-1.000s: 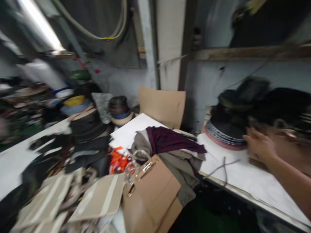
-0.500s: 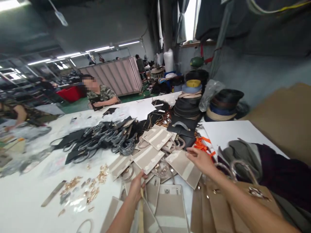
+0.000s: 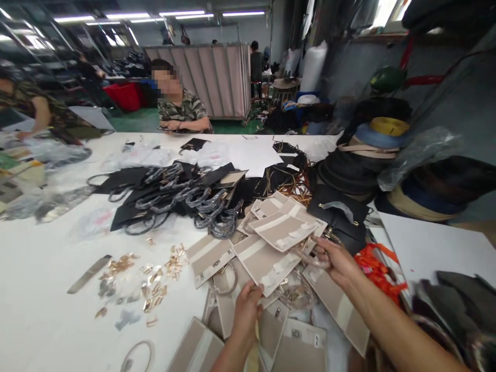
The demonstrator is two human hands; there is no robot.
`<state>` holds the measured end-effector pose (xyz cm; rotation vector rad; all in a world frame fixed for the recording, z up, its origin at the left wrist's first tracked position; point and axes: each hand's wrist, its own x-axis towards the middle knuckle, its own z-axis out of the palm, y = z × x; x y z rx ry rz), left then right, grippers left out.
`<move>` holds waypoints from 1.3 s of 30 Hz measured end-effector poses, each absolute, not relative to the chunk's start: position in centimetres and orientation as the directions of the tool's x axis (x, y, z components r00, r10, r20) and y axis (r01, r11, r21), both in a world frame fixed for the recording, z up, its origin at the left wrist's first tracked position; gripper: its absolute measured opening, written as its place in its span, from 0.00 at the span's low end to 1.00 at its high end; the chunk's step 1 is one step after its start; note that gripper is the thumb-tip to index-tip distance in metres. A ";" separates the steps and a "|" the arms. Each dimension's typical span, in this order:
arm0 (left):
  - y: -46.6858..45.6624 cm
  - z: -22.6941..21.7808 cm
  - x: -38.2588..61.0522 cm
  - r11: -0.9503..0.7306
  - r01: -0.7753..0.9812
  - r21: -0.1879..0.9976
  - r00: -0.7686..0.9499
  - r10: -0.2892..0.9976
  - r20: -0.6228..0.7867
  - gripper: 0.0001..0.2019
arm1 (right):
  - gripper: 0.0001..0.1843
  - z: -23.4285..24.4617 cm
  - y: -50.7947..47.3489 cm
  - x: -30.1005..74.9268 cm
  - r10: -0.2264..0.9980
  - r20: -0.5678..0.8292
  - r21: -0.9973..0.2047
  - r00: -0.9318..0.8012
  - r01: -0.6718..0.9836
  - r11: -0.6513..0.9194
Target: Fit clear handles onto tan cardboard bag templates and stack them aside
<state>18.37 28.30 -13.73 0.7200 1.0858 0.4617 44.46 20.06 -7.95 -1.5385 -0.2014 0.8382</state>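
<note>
Beige bag panels with plastic-wrapped handles lie in an overlapping pile in front of me. My left hand (image 3: pixel 248 310) is closed, its fingers and thumb pinching the lower edge of a beige bag panel (image 3: pixel 267 263). A pale yellowish strip (image 3: pixel 253 351) hangs under that hand. At the right of the pile, my right hand (image 3: pixel 336 261) is closed at the wrapped handle (image 3: pixel 308 257) of a bag panel, beside the corner of the upper panel (image 3: pixel 284 227). Its fingertips are partly hidden. Another beige panel (image 3: pixel 339 305) lies beneath my right forearm.
Gold metal fittings (image 3: pixel 155 302) and a flat metal strip (image 3: pixel 89 274) lie at left. Black bag pieces (image 3: pixel 182 199) are heaped behind. Orange ribbon (image 3: pixel 382 268) and strap rolls (image 3: pixel 360 168) stand right. Across the white table (image 3: pixel 42 310), a co-worker (image 3: pixel 182 108) sits.
My right hand has moved from above a beige panel to the handle beside the pile and closed there. My left hand keeps its hold on a panel edge. The view has turned and levelled.
</note>
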 end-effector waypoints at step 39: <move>25.5 -11.8 12.5 0.724 -0.058 0.687 0.425 0.641 -0.639 0.27 | 0.06 -2.0 15.7 49.9 0.945 -0.327 -0.363 -0.002 0.924 -0.124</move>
